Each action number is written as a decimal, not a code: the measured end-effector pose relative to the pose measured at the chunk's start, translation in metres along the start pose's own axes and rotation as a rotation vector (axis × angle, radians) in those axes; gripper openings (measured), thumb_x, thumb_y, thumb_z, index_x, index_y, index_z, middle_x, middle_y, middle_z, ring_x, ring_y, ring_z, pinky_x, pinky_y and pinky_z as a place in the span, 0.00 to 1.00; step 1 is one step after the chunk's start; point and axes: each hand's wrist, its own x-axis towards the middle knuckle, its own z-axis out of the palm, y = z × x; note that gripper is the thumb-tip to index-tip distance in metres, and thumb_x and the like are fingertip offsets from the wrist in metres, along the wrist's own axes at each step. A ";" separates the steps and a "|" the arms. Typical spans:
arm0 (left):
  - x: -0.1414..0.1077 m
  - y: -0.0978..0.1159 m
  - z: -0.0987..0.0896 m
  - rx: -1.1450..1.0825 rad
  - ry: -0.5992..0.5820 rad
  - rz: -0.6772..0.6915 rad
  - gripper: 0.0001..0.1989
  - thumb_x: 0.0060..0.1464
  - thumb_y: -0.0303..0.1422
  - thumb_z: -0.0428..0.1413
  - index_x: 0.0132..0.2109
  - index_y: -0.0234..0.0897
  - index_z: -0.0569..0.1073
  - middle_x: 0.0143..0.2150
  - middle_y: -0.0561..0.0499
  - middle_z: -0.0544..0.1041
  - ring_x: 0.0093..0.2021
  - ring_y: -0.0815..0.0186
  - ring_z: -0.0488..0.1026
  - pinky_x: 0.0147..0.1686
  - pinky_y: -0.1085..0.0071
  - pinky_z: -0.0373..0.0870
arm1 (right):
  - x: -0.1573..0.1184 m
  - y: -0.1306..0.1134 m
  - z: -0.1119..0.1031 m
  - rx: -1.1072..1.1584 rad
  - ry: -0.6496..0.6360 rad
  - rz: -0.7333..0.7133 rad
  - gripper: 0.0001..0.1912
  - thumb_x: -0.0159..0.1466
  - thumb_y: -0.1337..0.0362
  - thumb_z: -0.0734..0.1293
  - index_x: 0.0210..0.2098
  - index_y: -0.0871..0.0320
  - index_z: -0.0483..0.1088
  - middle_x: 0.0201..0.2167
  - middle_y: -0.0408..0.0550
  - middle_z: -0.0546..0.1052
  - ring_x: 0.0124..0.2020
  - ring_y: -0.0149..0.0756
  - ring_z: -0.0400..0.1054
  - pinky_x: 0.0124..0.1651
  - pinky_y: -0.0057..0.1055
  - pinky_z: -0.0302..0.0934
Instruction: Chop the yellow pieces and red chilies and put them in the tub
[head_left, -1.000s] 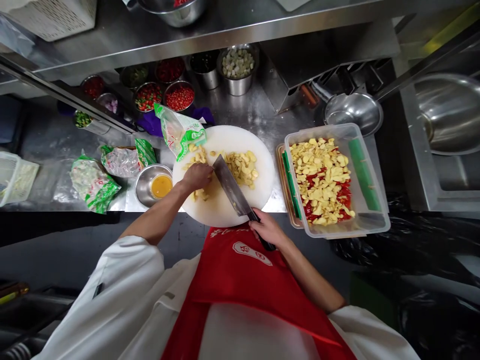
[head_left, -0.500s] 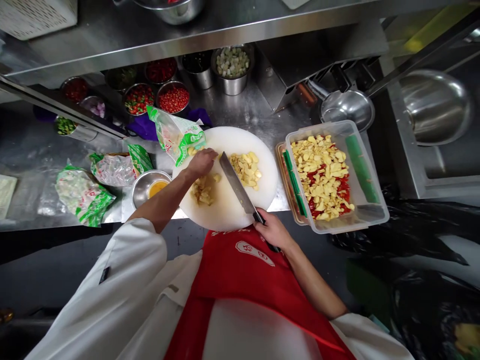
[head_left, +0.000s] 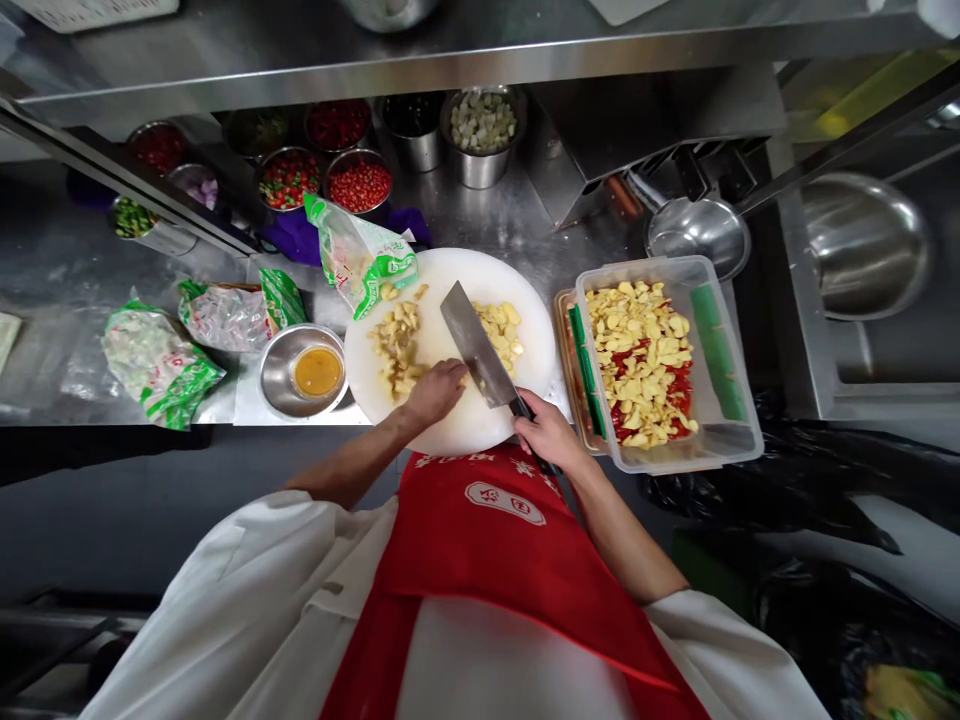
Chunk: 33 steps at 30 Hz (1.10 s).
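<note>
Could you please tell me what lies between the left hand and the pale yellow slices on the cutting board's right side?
In the head view, the cleaver blade lies between the left hand and the pale yellow slices.

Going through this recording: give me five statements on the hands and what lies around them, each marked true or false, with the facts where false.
1. The right hand grips the cleaver by its handle. True.
2. The left hand is on that handle too. False: it is over the white cutting board, close to the blade.
3. Pale yellow pieces lie on the board on both sides of the blade. True.
4. The clear plastic box stands to the left of the board. False: it stands to the right.
5. The box holds only pale yellow pieces. False: red pieces show in it as well.
</note>
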 end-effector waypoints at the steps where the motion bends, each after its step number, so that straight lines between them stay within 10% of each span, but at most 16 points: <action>1: -0.007 0.008 0.011 -0.051 0.049 -0.007 0.12 0.60 0.28 0.53 0.51 0.36 0.71 0.52 0.42 0.75 0.53 0.57 0.72 0.54 0.60 0.72 | -0.001 -0.001 0.000 -0.027 -0.002 -0.010 0.26 0.59 0.66 0.61 0.57 0.56 0.66 0.14 0.34 0.68 0.15 0.33 0.66 0.22 0.27 0.61; 7: -0.040 0.024 0.055 -0.217 0.345 -0.158 0.15 0.60 0.36 0.58 0.52 0.36 0.70 0.56 0.39 0.73 0.58 0.54 0.70 0.59 0.54 0.69 | -0.015 -0.006 -0.001 -0.179 -0.039 -0.083 0.25 0.61 0.67 0.61 0.58 0.56 0.68 0.15 0.35 0.68 0.16 0.33 0.66 0.26 0.27 0.61; 13: -0.048 0.018 0.060 -0.302 0.476 -0.179 0.11 0.63 0.40 0.55 0.46 0.37 0.73 0.49 0.42 0.75 0.52 0.59 0.73 0.54 0.58 0.73 | -0.027 -0.005 -0.004 -0.289 -0.104 -0.118 0.27 0.61 0.68 0.62 0.61 0.55 0.67 0.19 0.39 0.72 0.22 0.36 0.69 0.31 0.28 0.63; 27: -0.071 0.020 0.058 -0.248 0.424 -0.228 0.08 0.64 0.34 0.51 0.45 0.38 0.74 0.47 0.44 0.76 0.49 0.61 0.74 0.51 0.60 0.75 | -0.028 0.004 -0.008 -0.297 -0.125 -0.101 0.27 0.62 0.66 0.62 0.61 0.54 0.68 0.25 0.41 0.76 0.25 0.36 0.70 0.31 0.28 0.62; 33: -0.059 0.002 0.046 -0.191 0.262 0.013 0.11 0.66 0.33 0.49 0.50 0.41 0.74 0.59 0.44 0.72 0.62 0.59 0.67 0.62 0.55 0.68 | -0.030 0.008 -0.013 -0.382 -0.108 -0.107 0.27 0.63 0.64 0.62 0.61 0.57 0.68 0.26 0.43 0.76 0.27 0.38 0.70 0.32 0.29 0.62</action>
